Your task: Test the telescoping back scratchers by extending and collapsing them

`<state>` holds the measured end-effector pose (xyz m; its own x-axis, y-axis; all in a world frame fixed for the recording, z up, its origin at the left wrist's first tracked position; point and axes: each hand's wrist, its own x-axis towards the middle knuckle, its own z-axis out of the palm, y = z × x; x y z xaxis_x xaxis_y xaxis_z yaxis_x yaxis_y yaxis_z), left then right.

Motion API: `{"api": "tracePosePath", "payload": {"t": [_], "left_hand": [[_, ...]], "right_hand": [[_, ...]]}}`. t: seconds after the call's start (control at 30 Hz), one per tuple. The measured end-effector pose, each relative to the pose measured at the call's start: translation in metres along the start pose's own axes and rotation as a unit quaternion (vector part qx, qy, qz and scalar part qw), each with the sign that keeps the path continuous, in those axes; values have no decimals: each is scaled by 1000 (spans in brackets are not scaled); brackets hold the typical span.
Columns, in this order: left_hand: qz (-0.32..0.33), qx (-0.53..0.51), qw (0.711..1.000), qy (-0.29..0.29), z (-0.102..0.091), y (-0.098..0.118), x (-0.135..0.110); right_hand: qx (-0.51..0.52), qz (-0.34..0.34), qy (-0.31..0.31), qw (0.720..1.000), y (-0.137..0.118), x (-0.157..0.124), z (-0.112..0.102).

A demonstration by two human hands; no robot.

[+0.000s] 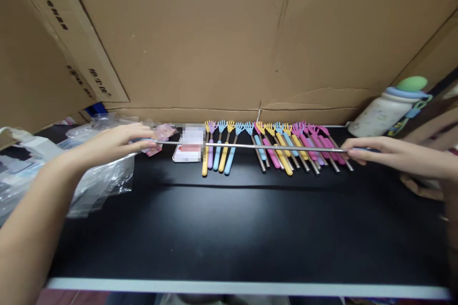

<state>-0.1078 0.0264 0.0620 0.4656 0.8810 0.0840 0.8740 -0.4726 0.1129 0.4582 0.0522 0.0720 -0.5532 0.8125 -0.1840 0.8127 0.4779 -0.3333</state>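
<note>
A telescopic back scratcher (250,146) is pulled out into a long thin metal rod, stretched level above the black table (229,228). My left hand (118,142) pinches its left end and my right hand (372,151) grips its right end, the blue handle. Behind the rod, several collapsed back scratchers (272,147) lie in a row on the table, with yellow, blue, purple and pink handles and small hand-shaped heads pointing to the back.
Clear plastic bags (96,176) are heaped at the left under my left forearm. A small card (191,148) lies left of the row. A water bottle (390,107) lies at the back right. Cardboard walls (214,33) close off the back and left.
</note>
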Motion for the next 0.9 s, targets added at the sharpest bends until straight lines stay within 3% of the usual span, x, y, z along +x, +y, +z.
{"api": "tracePosePath", "payload": {"t": [0.17, 0.37, 0.57, 0.77, 0.9], "left_hand": [[-43, -53, 997, -28, -6, -19, -9], [-92, -71, 992, -55, -10, -38, -17], [-126, -83, 988, -44, -9, -34, -18], [-183, -5, 983, -16, -9, -29, -18], [-191, 21, 981, -20, -10, -33, -21]], "right_hand": [[19, 102, 16, 994, 27, -16, -7], [42, 213, 124, 968, 53, -28, -2], [7, 213, 140, 967, 52, -24, -3], [-136, 242, 167, 946, 44, -14, -1], [-114, 265, 137, 948, 43, -9, 3]]}}
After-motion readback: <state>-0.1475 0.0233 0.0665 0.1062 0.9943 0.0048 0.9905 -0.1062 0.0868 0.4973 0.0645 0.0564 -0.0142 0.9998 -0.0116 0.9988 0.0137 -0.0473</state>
